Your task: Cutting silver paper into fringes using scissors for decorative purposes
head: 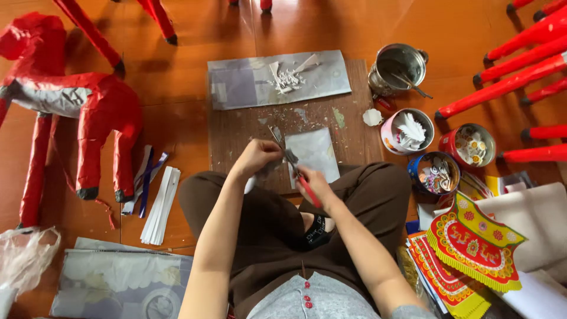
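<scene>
The person wears dark brown trousers [260, 224] and a light grey knitted top [307, 298] with a row of small red round buttons [306, 294] down the front. Both forearms are bare. A black band [317, 230], perhaps a watch strap, though the view is unclear, shows near the lap.

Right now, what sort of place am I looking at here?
Probably a home craft workshop for paper figures, with work done on the floor. A red paper horse stands on the wooden floor, tins of cut-outs sit nearby, and the right hand works scissors over a wooden board.
</scene>
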